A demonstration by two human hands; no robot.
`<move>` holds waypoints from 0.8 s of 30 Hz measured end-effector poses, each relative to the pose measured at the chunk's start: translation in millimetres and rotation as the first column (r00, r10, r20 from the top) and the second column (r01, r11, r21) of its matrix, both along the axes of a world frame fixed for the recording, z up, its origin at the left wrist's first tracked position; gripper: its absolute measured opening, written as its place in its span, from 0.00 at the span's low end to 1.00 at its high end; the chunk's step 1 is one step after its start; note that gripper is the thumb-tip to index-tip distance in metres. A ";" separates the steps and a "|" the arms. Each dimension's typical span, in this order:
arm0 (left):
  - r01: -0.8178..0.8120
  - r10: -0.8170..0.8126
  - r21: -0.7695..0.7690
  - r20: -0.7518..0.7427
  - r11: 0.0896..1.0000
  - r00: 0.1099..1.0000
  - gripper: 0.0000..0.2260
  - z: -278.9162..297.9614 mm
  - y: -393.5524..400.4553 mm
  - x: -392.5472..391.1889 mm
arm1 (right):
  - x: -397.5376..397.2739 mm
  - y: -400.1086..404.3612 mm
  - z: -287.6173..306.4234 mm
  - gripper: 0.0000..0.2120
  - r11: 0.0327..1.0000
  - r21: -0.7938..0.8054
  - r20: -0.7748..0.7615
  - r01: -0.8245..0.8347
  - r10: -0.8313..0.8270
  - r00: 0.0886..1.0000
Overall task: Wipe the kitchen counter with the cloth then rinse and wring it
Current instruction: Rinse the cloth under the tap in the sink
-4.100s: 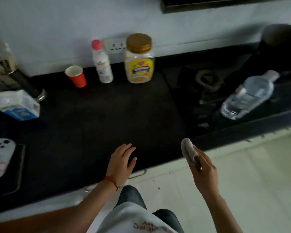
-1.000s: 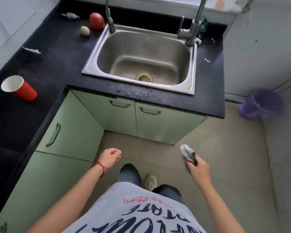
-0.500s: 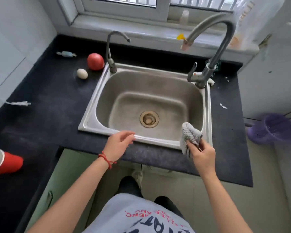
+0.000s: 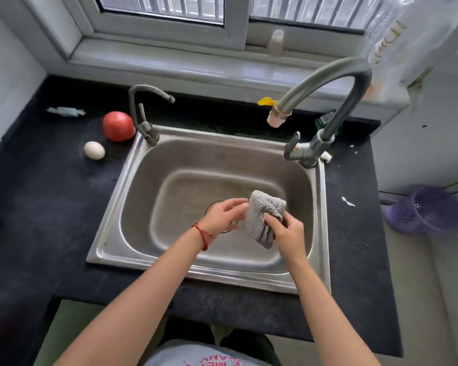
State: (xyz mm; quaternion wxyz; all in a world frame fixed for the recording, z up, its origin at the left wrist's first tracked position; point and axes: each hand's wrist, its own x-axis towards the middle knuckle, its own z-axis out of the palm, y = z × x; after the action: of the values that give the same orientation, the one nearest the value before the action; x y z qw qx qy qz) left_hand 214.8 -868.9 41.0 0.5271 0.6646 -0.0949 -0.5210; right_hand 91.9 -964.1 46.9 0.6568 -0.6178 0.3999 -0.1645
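Head view, centre of frame: grey cloth bunched in right hand over sink, left hand open, fingertips touching it; best carried up under large tap at upper right, soaked through before twisting.

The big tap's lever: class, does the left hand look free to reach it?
Probably yes: the left hand only touches the cloth, which the right hand holds; nothing blocks the lever.
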 end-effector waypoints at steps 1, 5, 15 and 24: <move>-0.005 0.004 -0.024 -0.070 1.000 0.998 0.11 -0.1 -6.3 -1.0 | 2.4 -5.5 -2.7 0.10 0.999 0.036 -0.001 0.002 -0.002 1.000; -0.062 0.055 -0.035 -0.164 0.997 0.985 0.04 -3.5 -23.1 -0.8 | 13.1 -23.7 -5.4 0.09 0.990 0.125 -0.055 -0.072 0.080 0.995; -0.349 0.351 0.041 -0.049 0.936 0.935 0.11 -20.5 -28.3 20.1 | 71.6 -99.6 16.6 0.22 0.937 -0.330 -0.144 0.114 -0.170 0.975; -0.421 0.421 0.026 -0.090 0.907 0.902 0.09 -22.0 -23.9 25.4 | 101.1 -122.0 12.3 0.13 0.575 -0.802 -0.301 -0.159 -0.159 0.940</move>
State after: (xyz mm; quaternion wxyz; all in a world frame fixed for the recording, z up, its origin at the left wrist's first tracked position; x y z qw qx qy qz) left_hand 240.1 -892.8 19.0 0.6291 0.6458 0.0770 -0.4257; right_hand 193.1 -1086.2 59.2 0.2180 -0.8688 0.3858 -0.2208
